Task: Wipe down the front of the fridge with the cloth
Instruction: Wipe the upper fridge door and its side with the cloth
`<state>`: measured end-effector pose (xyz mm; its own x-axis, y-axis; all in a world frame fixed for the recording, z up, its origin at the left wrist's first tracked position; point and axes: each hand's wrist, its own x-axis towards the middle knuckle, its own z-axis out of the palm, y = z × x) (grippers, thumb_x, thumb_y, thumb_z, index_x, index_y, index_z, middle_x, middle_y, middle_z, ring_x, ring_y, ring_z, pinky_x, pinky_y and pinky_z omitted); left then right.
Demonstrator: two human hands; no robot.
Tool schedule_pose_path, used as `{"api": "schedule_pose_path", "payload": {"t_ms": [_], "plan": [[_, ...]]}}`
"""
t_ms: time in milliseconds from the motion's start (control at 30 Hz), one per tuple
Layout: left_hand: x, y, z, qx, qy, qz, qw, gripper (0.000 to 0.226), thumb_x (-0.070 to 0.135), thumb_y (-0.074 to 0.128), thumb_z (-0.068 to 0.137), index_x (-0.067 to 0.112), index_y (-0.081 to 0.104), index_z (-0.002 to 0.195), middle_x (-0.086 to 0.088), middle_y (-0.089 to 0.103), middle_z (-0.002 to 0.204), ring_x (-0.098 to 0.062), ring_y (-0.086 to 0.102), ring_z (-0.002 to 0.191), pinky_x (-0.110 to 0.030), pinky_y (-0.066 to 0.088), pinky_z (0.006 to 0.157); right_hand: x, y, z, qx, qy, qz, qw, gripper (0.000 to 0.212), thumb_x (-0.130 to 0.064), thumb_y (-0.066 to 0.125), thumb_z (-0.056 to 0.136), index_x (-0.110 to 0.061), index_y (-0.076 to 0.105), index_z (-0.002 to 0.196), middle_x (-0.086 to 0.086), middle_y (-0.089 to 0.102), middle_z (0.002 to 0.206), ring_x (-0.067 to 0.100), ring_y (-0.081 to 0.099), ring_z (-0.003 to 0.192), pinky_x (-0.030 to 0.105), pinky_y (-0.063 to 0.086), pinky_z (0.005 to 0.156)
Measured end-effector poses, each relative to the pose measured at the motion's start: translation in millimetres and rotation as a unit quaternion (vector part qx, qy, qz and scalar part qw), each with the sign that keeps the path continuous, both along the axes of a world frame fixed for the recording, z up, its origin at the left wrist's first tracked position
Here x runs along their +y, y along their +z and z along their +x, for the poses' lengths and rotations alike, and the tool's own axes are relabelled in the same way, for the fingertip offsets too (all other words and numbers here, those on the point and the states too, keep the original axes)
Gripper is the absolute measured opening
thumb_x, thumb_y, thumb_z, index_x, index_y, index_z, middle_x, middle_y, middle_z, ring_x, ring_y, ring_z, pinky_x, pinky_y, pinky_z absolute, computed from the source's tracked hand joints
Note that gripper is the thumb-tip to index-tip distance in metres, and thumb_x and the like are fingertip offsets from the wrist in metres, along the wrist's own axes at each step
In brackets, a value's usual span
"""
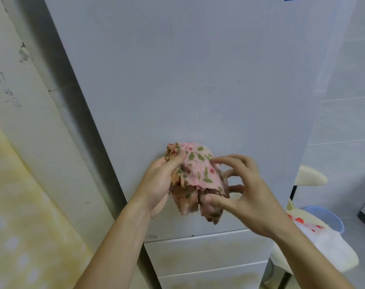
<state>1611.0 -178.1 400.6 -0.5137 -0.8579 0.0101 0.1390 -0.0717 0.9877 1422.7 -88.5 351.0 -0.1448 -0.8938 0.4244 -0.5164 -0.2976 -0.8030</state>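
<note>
The tall white fridge (198, 80) fills the middle of the view, its large upper door in front of me and lower drawer fronts (206, 253) beneath. A bunched pink cloth (198, 174) with green and red spots, its underside brownish, is held in front of the lower part of the upper door. My left hand (158, 184) grips the cloth's left side, thumb pressed on top. My right hand (246, 195) pinches the lower right edge of the cloth with thumb and fingers, the other fingers spread.
A stained pale wall (21, 142) stands to the left of the fridge, with a dark gap between them. To the right are a cream chair (310, 178), a white plastic bag (323, 243) and a blue basin (331, 217) on the tiled floor.
</note>
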Motion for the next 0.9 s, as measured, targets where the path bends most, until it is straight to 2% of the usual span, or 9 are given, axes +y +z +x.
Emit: {"api": "schedule_pose_path", "payload": {"t_ms": [67,167,233,367,467,600,700,800,900], "plan": [[0,2,0,-0.021,-0.005,-0.01,1.0,0.036,0.033,0.05,0.107,0.007,0.072,0.119,-0.007,0.079,0.117,-0.02,0.075,0.112,-0.042,0.052,0.107,-3,-5,0,0.047,-0.048,-0.06,0.996,0.035,-0.03,0.081,0.088,-0.04,0.073,0.121,-0.016,0.057,0.125,0.009,0.064,0.106,0.019,0.057,0.077],[-2,0,2,-0.023,-0.065,0.002,0.998,0.055,0.049,0.05,0.1,0.005,0.07,0.126,-0.01,0.075,0.126,-0.023,0.071,0.12,-0.04,0.051,0.108,-4,3,-1,0.046,-0.117,-0.104,0.987,0.013,-0.028,0.065,0.1,-0.026,0.077,0.103,-0.016,0.069,0.096,0.009,0.067,0.083,0.018,0.05,0.066],[-6,-5,6,-0.031,-0.116,-0.009,0.993,0.058,0.045,0.059,0.092,0.003,0.065,0.132,-0.012,0.073,0.132,-0.026,0.068,0.126,-0.035,0.053,0.105,-8,13,-6,0.032,-0.15,-0.094,0.984,0.019,-0.028,0.058,0.104,-0.025,0.07,0.089,-0.013,0.068,0.081,0.007,0.062,0.073,0.018,0.045,0.062],[-10,-16,6,-0.103,-0.152,-0.07,0.981,0.054,0.002,0.084,0.081,0.004,0.063,0.131,-0.015,0.075,0.123,-0.032,0.072,0.118,-0.041,0.057,0.103,-18,39,-12,-0.016,-0.193,-0.096,0.976,0.044,-0.031,0.049,0.109,-0.013,0.042,0.069,-0.009,0.038,0.059,0.01,0.034,0.056,0.026,0.029,0.053],[-8,-18,-1,-0.108,-0.071,-0.064,0.99,0.031,0.002,0.072,0.093,0.004,0.068,0.124,-0.013,0.078,0.117,-0.03,0.074,0.112,-0.041,0.059,0.1,-14,51,-8,-0.029,-0.182,-0.157,0.97,0.046,-0.026,0.048,0.11,-0.016,0.036,0.067,-0.009,0.032,0.058,0.011,0.03,0.055,0.023,0.025,0.05],[-6,-12,-11,-0.098,0.037,-0.054,0.993,0.023,0.019,0.055,0.107,0.009,0.076,0.112,-0.011,0.079,0.111,-0.024,0.075,0.106,-0.042,0.058,0.098,4,40,-5,0.064,-0.111,-0.26,0.957,0.033,-0.027,0.047,0.108,-0.022,0.063,0.081,-0.01,0.056,0.069,0.01,0.051,0.062,0.02,0.038,0.06],[-7,-5,-11,-0.079,0.059,-0.032,0.995,0.032,0.023,0.046,0.111,0.009,0.075,0.113,-0.022,0.074,0.119,-0.031,0.073,0.107,-0.048,0.055,0.098,10,10,-15,0.117,-0.029,-0.223,0.967,0.059,-0.045,0.034,0.113,-0.012,0.073,0.085,-0.004,0.063,0.08,0.015,0.061,0.072,0.034,0.045,0.065],[-6,-1,-10,-0.071,0.039,-0.015,0.997,0.036,0.029,0.043,0.113,0.013,0.075,0.115,-0.022,0.072,0.124,-0.032,0.072,0.113,-0.05,0.05,0.105,12,-14,-23,0.046,0.012,-0.154,0.987,0.062,-0.055,0.026,0.11,-0.023,0.078,0.098,-0.012,0.068,0.085,0.014,0.065,0.079,0.031,0.048,0.073],[-4,2,-7,-0.044,-0.005,0.001,0.999,0.036,0.024,0.039,0.114,0.009,0.069,0.126,-0.012,0.075,0.124,-0.027,0.071,0.12,-0.05,0.048,0.114,8,-22,-23,-0.121,-0.003,-0.104,0.987,0.061,-0.056,0.028,0.103,-0.021,0.076,0.088,0.0,0.072,0.086,0.023,0.064,0.079,0.03,0.049,0.079]]}}
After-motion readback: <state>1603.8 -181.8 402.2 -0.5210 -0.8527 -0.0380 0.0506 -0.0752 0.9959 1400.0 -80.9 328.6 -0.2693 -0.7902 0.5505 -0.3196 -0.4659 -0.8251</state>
